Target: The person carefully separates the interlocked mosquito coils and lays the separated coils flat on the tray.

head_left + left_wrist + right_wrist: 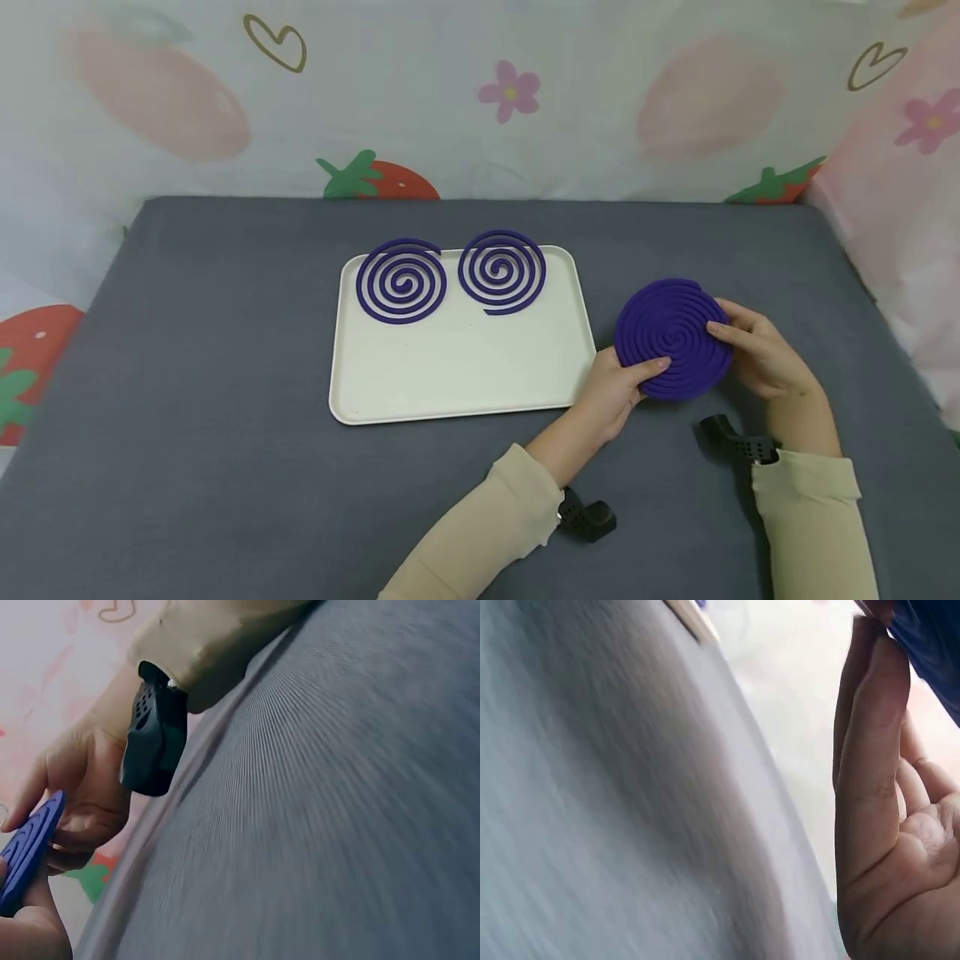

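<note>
Both hands hold a round purple mosquito coil disc (666, 333), its spiral strands packed tightly together, above the table right of the tray. My left hand (606, 392) grips its lower left side with the thumb laid on the upper face. On the right edge, my right hand (774, 358) pinches the disc, thumb on top and fingers behind it. In the left wrist view the disc (31, 844) appears nearly edge-on and tilted. Two single purple mosquito coils with open gaps, a left one (405, 285) and a right one (501, 268), lie at the tray's far side, overlapping its rim.
The white rectangular tray (457, 371) rests on the grey-covered table (210, 375), its right edge beside my left hand. A patterned curtain (420, 92) hangs behind the table. Black wrist devices (588, 517) are worn at both cuffs.
</note>
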The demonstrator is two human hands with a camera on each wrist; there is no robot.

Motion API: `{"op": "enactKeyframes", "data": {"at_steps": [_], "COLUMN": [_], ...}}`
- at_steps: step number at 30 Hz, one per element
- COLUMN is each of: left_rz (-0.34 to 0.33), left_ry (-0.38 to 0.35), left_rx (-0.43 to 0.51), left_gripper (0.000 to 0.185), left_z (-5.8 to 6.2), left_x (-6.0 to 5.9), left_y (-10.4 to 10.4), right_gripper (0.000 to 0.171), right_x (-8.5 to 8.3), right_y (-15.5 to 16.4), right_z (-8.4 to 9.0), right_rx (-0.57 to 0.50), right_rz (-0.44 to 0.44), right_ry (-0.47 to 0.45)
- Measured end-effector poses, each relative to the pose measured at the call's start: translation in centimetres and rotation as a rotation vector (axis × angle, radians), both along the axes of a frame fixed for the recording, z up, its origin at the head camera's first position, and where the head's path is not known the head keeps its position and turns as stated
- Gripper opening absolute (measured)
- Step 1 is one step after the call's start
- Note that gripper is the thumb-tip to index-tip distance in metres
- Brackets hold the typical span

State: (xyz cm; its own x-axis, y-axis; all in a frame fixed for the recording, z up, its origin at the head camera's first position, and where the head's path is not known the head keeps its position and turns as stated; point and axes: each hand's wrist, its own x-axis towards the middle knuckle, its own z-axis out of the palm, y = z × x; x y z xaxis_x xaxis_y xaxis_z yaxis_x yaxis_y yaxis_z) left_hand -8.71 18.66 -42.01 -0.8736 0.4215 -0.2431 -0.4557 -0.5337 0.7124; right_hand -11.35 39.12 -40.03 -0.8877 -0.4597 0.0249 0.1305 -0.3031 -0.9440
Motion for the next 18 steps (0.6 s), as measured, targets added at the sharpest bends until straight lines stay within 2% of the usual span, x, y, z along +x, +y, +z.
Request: {"op": "enactKeyframes", "data": {"at_steps": [4,10,13,18], "left_rz": [-0.029,-0.019,-0.013,-0.026], "left_ry": [0.033,0.074,0.084,0.096], "left_rx": [-0.082,-0.215,-0.257,-0.271], "left_gripper": [0.037,0.04,0.041,0.045], "left_z": [0.5,1.0,1.0,0.8], "left_x": [-0.2,-0.6,-0.8,-1.3], "left_y": [-1.9,-4.8,-6.1,-8.2], "right_gripper": [0.036,0.034,0.033,0.029], "right_x": [0.0,0.1,0.2,0.8], "right_y": [-1.6,-4.0,-5.5,-8.2], "right_z": [0.1,-0.1,0.0,0.4], "right_rx": [0.017,0.103,0.146,0.225], "right_rz": [0.025,0.067,0.03,-0.072], "right_ry": [-0.013,0.004,-0.01,-0.065]}}
